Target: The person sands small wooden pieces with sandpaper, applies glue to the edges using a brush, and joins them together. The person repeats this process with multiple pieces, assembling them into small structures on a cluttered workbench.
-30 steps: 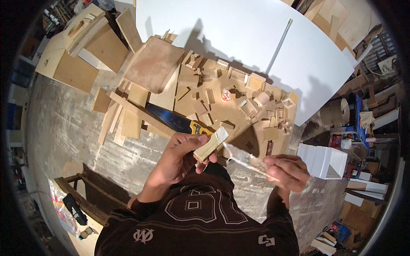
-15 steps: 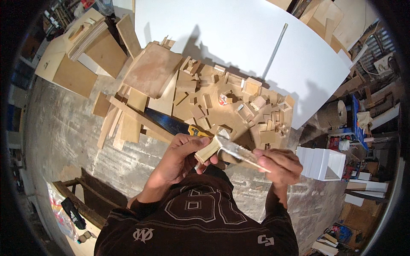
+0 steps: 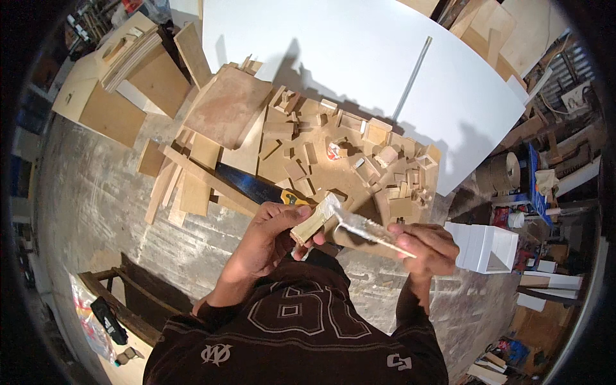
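Observation:
My left hand (image 3: 260,240) grips a small wooden block (image 3: 310,228) between thumb and fingers. White paste coats the block's far end. Pinched in my right hand (image 3: 428,248) is a thin flat stick (image 3: 369,229), its left half smeared with the same white paste. The stick's tip is close to the pasted end of the block; a narrow gap seems to lie between them. Just beyond my left hand lies a handsaw (image 3: 247,185) with a dark blade and a yellow-and-black handle, partly hidden by the block and hand.
Many small wooden pieces (image 3: 369,170) are spread over a low wooden board (image 3: 324,144) ahead. A large white panel (image 3: 359,51) lies behind it, a metal rod (image 3: 412,77) on top. Planks (image 3: 196,192) are piled at the left; a white box (image 3: 478,247) stands right.
My right hand has drawn slightly to the right with the stick, so its tip has come off the block's end. My left hand and the block stay nearly in place.

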Tool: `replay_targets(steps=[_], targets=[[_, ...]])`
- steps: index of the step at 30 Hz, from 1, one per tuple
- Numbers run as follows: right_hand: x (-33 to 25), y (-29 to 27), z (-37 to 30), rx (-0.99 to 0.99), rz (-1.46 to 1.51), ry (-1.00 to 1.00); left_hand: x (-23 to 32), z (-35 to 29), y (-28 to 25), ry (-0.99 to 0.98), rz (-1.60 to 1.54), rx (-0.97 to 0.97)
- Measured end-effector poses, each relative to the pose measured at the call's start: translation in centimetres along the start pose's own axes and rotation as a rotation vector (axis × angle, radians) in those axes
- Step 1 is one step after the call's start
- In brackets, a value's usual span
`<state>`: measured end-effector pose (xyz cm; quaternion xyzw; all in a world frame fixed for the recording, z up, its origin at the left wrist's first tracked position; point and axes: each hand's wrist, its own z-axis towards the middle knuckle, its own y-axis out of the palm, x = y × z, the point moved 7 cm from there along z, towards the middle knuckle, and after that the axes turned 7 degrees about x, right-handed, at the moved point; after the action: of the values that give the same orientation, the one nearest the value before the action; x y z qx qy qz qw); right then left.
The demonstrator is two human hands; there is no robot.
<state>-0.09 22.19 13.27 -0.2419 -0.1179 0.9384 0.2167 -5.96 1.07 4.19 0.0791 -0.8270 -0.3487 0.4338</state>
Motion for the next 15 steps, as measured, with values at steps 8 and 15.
replay_targets(steps=[8, 15], targets=[[3.4, -0.4, -3.2, 0.128, 0.025, 0.226, -1.2, 2.1, -1.4, 0.013, 0.033, 0.083], [17.5, 1.9, -13.7, 0.302, -0.105, 0.974, -5.2, 4.0, -6.8, 0.031, 0.132, 0.264]])
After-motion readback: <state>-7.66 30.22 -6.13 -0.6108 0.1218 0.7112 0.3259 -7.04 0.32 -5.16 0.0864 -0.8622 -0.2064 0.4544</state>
